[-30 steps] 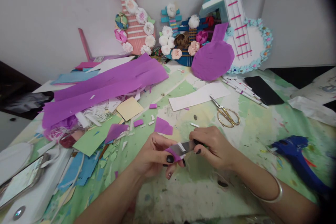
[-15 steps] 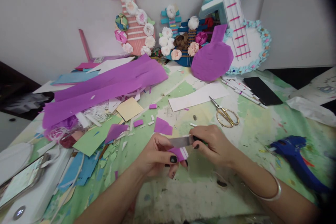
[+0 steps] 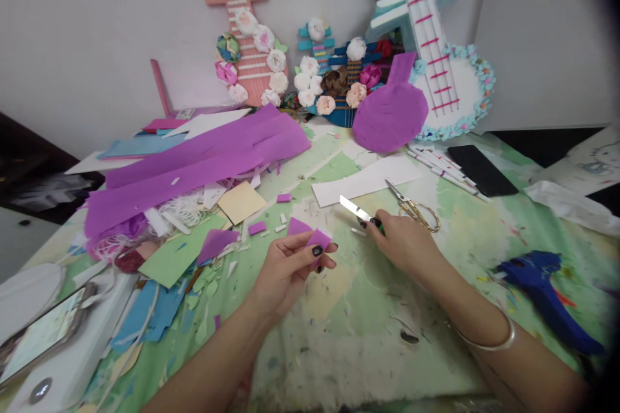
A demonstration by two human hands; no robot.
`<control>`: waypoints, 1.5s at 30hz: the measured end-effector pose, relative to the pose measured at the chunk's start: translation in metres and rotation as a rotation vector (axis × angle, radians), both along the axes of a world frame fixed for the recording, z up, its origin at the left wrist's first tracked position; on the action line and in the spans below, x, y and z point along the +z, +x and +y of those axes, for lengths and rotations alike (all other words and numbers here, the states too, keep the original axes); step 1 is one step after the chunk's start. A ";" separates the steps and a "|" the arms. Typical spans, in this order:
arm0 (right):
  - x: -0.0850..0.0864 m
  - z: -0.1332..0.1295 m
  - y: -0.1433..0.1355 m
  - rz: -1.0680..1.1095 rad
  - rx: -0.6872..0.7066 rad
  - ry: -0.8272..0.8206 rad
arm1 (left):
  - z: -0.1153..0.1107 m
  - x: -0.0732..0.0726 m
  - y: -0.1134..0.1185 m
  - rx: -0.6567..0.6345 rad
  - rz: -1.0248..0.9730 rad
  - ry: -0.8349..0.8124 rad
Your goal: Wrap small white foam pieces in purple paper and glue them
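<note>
Between the thumb and fingers of my left hand is a small purple paper piece with a white edge along its top. My right hand grips a utility knife by its handle, the blade pointing up and left, apart from the paper. Most of the handle is hidden inside my fingers. Just behind my right hand lie gold-handled scissors, partly open. Behind the held piece, a loose purple paper scrap rests on the table. A white strip lies farther back.
Long purple crepe paper covers the left back, with scraps and string around it. A blue glue gun lies at right. A black phone-like slab sits behind it. Decorated instrument models, including a purple one, lean on the wall. A phone is at left.
My right hand has moved the knife away from the purple piece, up and to the right. My left hand has risen slightly, still holding the piece.
</note>
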State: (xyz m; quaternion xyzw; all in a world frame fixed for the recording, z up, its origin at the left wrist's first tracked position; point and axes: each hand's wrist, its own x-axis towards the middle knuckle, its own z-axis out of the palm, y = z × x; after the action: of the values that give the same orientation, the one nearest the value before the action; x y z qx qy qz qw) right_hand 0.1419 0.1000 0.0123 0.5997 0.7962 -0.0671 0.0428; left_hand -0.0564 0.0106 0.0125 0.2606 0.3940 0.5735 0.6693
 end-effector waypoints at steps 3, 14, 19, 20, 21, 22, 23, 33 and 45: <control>-0.001 -0.002 -0.001 -0.033 0.007 0.028 | 0.001 -0.002 0.001 0.046 0.009 -0.030; -0.001 -0.007 0.000 0.417 0.209 0.314 | 0.003 -0.004 0.002 0.008 0.062 -0.052; -0.006 -0.018 -0.011 1.057 0.534 -0.008 | 0.002 -0.008 0.006 -0.095 0.048 -0.085; -0.007 -0.020 -0.013 1.082 0.545 -0.052 | 0.002 -0.008 0.007 -0.103 0.039 -0.083; -0.008 -0.022 -0.015 1.093 0.537 -0.078 | 0.002 -0.008 0.008 -0.109 0.029 -0.084; -0.009 -0.022 -0.016 1.101 0.517 -0.092 | 0.001 -0.008 0.008 -0.110 0.017 -0.087; -0.009 -0.022 -0.016 1.113 0.490 -0.098 | 0.001 -0.008 0.008 -0.108 0.004 -0.093; -0.018 -0.015 -0.015 1.268 0.271 -0.169 | 0.012 -0.009 -0.014 0.134 0.079 -0.140; -0.017 -0.016 -0.014 0.824 0.339 -0.066 | 0.026 -0.017 -0.039 0.133 0.850 -0.023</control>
State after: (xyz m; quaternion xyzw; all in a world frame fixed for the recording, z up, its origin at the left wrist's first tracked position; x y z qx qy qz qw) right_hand 0.1277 0.0839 -0.0043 0.3822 0.8313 -0.3179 -0.2486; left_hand -0.0950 0.0370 -0.0044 0.4403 0.6570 0.4525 0.4120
